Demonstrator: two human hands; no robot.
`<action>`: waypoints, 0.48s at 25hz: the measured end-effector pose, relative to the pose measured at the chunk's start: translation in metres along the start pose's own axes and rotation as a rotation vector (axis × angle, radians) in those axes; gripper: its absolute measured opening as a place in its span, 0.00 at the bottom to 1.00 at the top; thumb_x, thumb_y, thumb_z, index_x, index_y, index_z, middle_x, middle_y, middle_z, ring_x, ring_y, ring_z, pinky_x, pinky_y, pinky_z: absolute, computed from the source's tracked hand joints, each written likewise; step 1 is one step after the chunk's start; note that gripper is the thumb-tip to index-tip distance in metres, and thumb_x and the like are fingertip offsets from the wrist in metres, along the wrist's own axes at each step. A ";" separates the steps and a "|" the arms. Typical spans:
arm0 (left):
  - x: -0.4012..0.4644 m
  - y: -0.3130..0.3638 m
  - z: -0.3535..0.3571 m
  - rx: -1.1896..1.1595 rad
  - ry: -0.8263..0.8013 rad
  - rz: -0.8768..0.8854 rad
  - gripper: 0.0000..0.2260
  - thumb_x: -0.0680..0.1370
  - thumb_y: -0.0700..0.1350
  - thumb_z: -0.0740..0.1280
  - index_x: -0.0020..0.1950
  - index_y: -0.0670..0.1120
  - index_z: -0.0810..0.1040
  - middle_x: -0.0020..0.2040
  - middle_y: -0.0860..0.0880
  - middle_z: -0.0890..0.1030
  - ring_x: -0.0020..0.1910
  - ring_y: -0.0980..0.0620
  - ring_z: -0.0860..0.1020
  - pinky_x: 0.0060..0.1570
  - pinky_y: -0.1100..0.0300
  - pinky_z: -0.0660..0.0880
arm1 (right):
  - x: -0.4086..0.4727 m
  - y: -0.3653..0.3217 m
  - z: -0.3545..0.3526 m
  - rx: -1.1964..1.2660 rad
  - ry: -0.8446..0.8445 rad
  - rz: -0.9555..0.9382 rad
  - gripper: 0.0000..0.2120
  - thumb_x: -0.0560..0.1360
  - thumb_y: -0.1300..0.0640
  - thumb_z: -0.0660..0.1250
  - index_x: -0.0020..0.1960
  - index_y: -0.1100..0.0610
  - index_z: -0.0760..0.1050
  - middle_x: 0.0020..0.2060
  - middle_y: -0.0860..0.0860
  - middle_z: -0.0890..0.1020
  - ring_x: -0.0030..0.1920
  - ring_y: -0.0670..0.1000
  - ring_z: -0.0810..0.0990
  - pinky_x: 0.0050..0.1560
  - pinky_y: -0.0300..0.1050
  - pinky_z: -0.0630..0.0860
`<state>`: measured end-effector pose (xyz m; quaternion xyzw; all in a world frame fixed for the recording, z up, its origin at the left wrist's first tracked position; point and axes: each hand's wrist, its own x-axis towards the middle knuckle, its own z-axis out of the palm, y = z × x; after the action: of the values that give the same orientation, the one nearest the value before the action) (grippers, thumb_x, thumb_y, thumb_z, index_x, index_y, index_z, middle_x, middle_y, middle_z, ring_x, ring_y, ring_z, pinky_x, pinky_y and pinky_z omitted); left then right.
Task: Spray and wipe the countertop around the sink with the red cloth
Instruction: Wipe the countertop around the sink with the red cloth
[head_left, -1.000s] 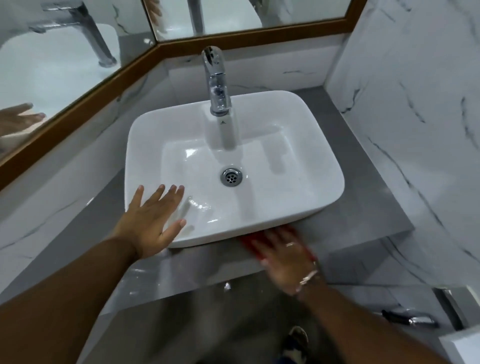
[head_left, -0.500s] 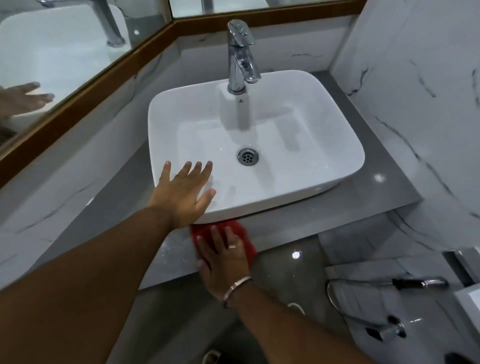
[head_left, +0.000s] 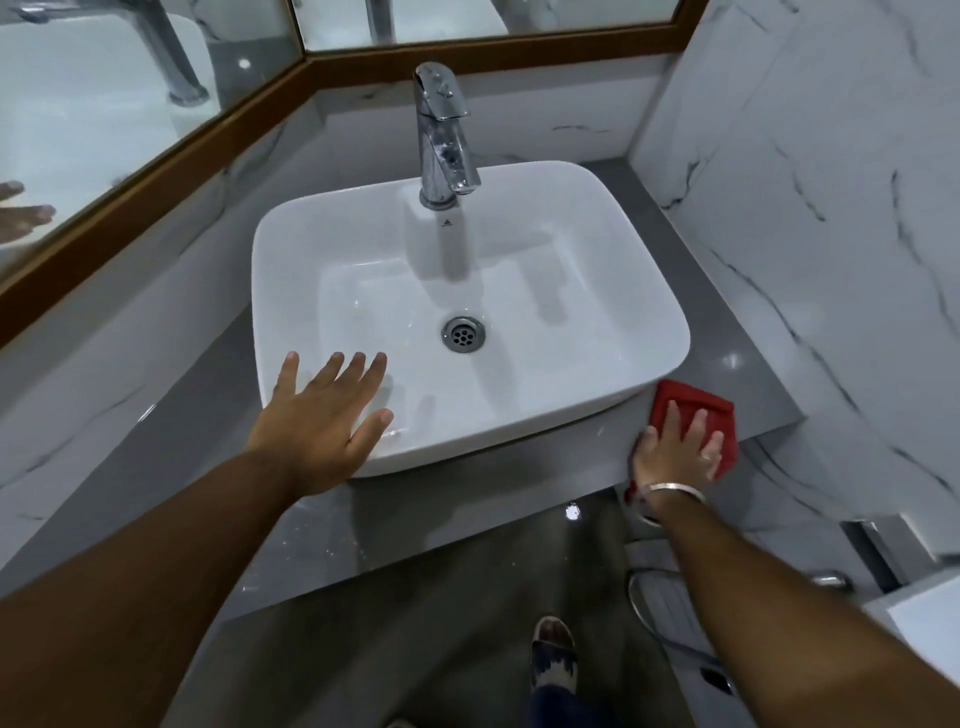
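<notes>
Grey countertop (head_left: 727, 374) rings the white sink (head_left: 597, 291). At four o'clock of the basin my right hand (head_left: 675, 452) presses the red cloth (head_left: 696, 402) flat; my left hand (head_left: 322, 415), open, braces the rim. Wiping underway; next, I judge, up the right side.

1. The sink (head_left: 519, 291) sits on the grey countertop (head_left: 737, 374).
2. The right hand (head_left: 675, 452) presses the red cloth (head_left: 696, 402) flat at the sink's front-right corner.
3. The left hand (head_left: 317, 421) rests spread on the sink's front-left rim.
</notes>
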<state>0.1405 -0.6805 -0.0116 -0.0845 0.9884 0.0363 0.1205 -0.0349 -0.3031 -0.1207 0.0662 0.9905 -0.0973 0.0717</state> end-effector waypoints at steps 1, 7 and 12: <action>0.000 0.000 0.000 0.009 -0.007 -0.002 0.37 0.75 0.67 0.31 0.82 0.53 0.43 0.82 0.49 0.50 0.80 0.47 0.48 0.76 0.38 0.37 | -0.017 -0.019 0.007 -0.025 0.016 -0.022 0.27 0.82 0.48 0.53 0.79 0.53 0.58 0.79 0.61 0.56 0.77 0.68 0.53 0.75 0.64 0.52; -0.002 -0.001 0.001 0.019 -0.027 -0.011 0.35 0.77 0.66 0.32 0.82 0.53 0.44 0.82 0.49 0.54 0.80 0.47 0.50 0.76 0.39 0.38 | -0.149 -0.080 0.044 -0.076 -0.249 -0.870 0.31 0.76 0.40 0.59 0.77 0.47 0.63 0.77 0.58 0.65 0.75 0.66 0.61 0.72 0.66 0.62; -0.003 -0.001 -0.001 0.024 -0.031 -0.011 0.34 0.79 0.65 0.35 0.82 0.52 0.45 0.81 0.48 0.56 0.80 0.46 0.52 0.76 0.38 0.39 | -0.025 0.007 0.008 -0.188 -0.197 -1.095 0.29 0.75 0.39 0.59 0.74 0.46 0.68 0.74 0.56 0.70 0.71 0.66 0.69 0.65 0.67 0.72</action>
<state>0.1432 -0.6810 -0.0099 -0.0879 0.9864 0.0251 0.1368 -0.0079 -0.3005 -0.1263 -0.4737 0.8732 -0.0376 0.1082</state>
